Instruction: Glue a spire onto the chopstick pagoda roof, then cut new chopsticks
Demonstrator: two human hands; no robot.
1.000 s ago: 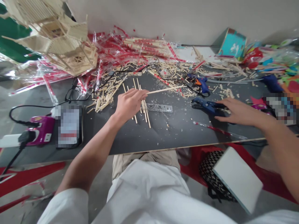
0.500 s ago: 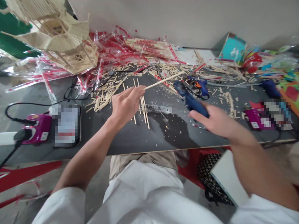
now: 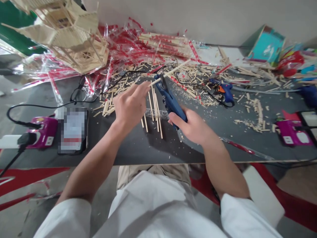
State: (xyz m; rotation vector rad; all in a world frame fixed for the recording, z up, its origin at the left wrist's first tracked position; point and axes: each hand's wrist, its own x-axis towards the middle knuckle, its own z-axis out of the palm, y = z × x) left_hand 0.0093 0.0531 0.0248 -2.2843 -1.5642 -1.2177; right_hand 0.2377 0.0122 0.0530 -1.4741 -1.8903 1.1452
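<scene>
My left hand (image 3: 130,105) pinches a long thin wooden stick (image 3: 173,70) that points up and to the right over the dark table (image 3: 148,148). My right hand (image 3: 195,127) is wrapped round the handles of blue cutting pliers (image 3: 169,97), whose jaws sit at the stick just beyond my left fingertips. Under both hands lie several cut sticks (image 3: 156,110) side by side, across a clear plastic ruler (image 3: 158,114).
A stick-built model house (image 3: 66,36) stands at the back left beside red-and-clear wrappers (image 3: 138,43). Stick offcuts (image 3: 193,76) litter the back. A blue glue gun (image 3: 224,89) lies right of centre, purple devices (image 3: 42,135) (image 3: 293,135) at both sides, a phone (image 3: 73,130) at left.
My right hand lifted the blue pliers from the right side of the table and carried them left to the stick. My left hand kept holding the stick, tilting it upward a little.
</scene>
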